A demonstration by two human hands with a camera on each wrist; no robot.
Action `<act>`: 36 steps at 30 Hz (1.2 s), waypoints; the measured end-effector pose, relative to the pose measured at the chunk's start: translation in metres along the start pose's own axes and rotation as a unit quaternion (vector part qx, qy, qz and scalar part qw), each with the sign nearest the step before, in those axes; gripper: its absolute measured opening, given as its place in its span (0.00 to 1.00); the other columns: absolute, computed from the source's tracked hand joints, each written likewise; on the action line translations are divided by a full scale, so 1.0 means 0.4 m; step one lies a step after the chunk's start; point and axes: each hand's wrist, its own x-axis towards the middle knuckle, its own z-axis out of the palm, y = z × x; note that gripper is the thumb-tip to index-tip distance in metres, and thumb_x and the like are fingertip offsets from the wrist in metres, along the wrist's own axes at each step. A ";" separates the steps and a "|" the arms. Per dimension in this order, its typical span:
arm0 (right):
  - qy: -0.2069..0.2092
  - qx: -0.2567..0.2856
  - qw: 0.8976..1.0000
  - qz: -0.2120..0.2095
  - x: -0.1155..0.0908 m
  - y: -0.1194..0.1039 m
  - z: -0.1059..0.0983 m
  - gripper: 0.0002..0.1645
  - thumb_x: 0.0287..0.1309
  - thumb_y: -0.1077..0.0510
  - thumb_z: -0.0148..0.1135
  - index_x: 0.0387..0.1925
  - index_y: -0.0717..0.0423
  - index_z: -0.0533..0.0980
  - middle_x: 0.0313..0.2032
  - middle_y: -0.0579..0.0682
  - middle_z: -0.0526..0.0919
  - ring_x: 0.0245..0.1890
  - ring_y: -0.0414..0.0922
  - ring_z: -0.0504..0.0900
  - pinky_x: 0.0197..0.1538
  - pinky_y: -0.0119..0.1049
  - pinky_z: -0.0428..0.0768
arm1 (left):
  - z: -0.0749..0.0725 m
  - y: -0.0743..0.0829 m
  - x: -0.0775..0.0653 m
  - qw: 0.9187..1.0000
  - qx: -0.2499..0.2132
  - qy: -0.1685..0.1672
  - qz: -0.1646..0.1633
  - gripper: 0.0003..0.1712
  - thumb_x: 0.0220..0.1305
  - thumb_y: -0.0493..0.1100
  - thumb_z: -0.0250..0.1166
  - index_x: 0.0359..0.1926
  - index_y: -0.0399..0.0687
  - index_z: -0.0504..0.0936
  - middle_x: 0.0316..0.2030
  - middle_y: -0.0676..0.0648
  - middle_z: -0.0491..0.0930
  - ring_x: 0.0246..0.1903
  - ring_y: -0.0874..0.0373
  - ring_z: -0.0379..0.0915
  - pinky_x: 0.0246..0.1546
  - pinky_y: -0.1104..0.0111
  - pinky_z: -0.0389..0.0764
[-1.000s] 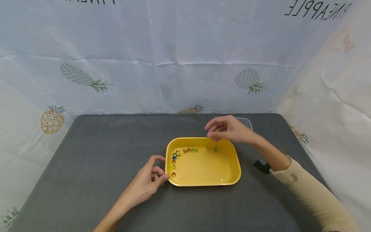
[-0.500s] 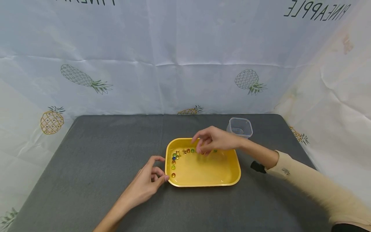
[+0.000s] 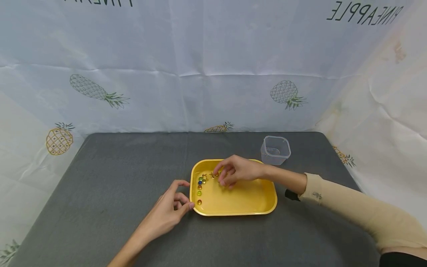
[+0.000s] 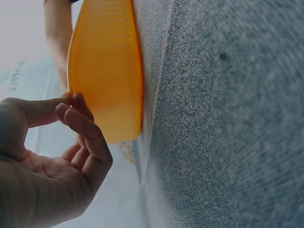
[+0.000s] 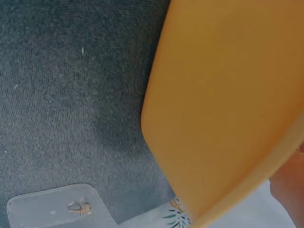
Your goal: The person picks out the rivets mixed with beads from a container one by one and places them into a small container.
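Along the left end of the yellow tray (image 3: 240,204) lie several glass marbles, with a blue marble (image 3: 200,182) and a yellow-green marble (image 3: 199,193) among them. Small gold-coloured charms (image 3: 205,177) sit near its back left corner. My left hand (image 3: 170,207) holds the tray's left rim, its thumb at the front left corner. Inside the tray, my right hand (image 3: 238,171) hovers beside the back row with bent fingers. A gap shows between its index finger and thumb, with nothing visible there. This hand covers part of the row.
A clear plastic container (image 3: 275,150) stands behind the tray's right back corner. In the right wrist view, a small metallic piece (image 5: 80,207) shows through it. A grey cloth (image 3: 126,178) covers the table, with a pineapple-print curtain (image 3: 186,96) behind.
My right hand has moved left and down from near the clear container into the tray, over the back marbles. The container is now uncovered. My left hand stays at the rim.
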 end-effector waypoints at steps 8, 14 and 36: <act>0.012 0.002 1.000 0.010 0.012 0.016 0.012 0.25 0.70 0.67 0.70 0.65 0.71 0.77 0.49 0.66 0.90 0.44 0.51 0.92 0.47 0.44 0.92 | -0.001 0.000 -0.001 1.000 -0.003 -0.002 0.001 0.32 0.75 0.39 0.71 0.72 0.45 0.66 0.35 0.45 0.88 0.22 0.64 0.73 0.26 0.71 0.73; 0.017 -0.001 1.000 0.025 0.020 0.029 0.021 0.27 0.71 0.66 0.69 0.67 0.70 0.76 0.50 0.64 0.90 0.45 0.46 0.91 0.47 0.42 0.92 | -0.001 0.000 -0.002 1.000 -0.003 0.000 0.001 0.32 0.75 0.39 0.71 0.72 0.45 0.67 0.35 0.45 0.88 0.22 0.65 0.72 0.26 0.72 0.73; 0.024 -0.015 0.999 0.020 0.033 0.047 0.033 0.20 0.71 0.67 0.69 0.61 0.70 0.80 0.41 0.58 0.88 0.34 0.40 0.86 0.42 0.36 0.91 | -0.002 -0.001 -0.003 1.000 0.000 -0.001 0.005 0.31 0.75 0.40 0.71 0.72 0.45 0.66 0.35 0.45 0.88 0.22 0.65 0.73 0.26 0.71 0.73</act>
